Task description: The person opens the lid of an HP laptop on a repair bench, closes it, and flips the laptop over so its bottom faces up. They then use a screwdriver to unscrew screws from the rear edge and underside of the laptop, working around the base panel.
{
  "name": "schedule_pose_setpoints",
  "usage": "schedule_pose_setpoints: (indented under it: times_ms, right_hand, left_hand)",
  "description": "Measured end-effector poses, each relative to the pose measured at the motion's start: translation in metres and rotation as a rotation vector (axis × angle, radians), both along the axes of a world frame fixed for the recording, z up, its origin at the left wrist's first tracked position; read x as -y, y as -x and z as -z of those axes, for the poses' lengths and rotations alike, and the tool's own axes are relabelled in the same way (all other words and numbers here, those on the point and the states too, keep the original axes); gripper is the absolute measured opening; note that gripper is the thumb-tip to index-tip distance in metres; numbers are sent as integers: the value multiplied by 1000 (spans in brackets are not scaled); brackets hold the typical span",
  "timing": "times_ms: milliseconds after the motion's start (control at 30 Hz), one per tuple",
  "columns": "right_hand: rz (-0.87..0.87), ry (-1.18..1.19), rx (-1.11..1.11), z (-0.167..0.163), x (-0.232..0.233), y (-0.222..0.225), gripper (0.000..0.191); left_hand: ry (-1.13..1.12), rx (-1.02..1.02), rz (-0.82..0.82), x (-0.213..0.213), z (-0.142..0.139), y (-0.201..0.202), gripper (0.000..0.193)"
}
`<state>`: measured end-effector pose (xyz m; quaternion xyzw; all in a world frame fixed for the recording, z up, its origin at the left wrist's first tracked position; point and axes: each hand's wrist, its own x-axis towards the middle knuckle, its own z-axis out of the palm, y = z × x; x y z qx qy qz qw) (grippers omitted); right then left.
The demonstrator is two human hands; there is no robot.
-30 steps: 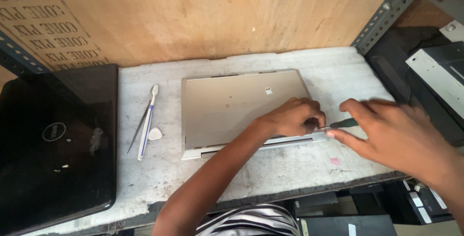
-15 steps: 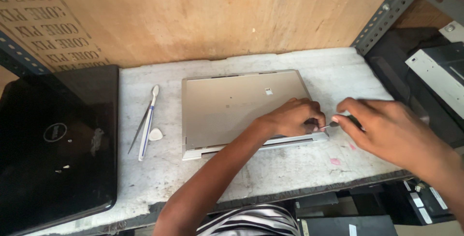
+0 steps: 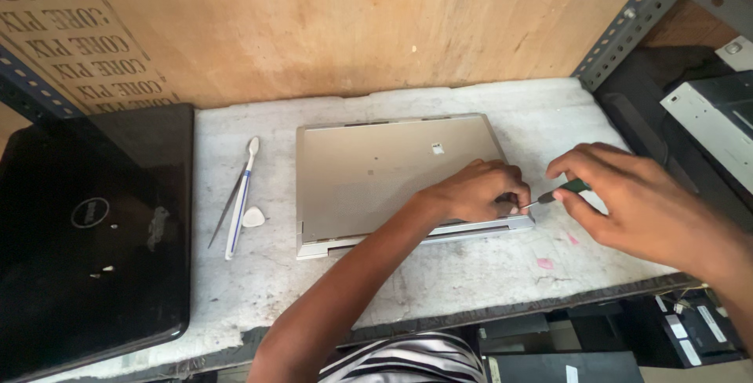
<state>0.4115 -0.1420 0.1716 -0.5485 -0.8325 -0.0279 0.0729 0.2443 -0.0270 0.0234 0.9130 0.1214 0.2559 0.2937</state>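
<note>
Since approx 1 s ago the right hand has slid its grip back along the green-handled screwdriver; tip now sits at the silver laptop's front-right corner, w/ fingers pinched on the handle. Left hand stays curled, pressing the lid there, near the worktop's front edge. Looks like prying, hard to tell. Count: 2 laptops incl. black laptop at left edge, 1 toothbrush, 1 tweezers, 1 white pick.

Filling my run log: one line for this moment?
left hand: pressing closed silver laptop | right hand: holds small screwdriver at laptop's right corner | bench
</note>
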Motion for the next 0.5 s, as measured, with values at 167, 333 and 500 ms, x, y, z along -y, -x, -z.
schedule_pose_setpoints:
  times_ms: [167, 333, 500]
  right_hand:
    - [36, 42, -26, 2, 1, -19, 31]
    - [63, -233, -373, 13, -7, -69, 27]
    - [-6, -303, -821, 53, -56, -107, 24]
  left_hand:
    - [-10, -38, -27, 3, -4, 2, 5]
    - [59, 66, -12, 5, -10, 7, 7]
    - [265, 208, -44, 7, -19, 30, 9]
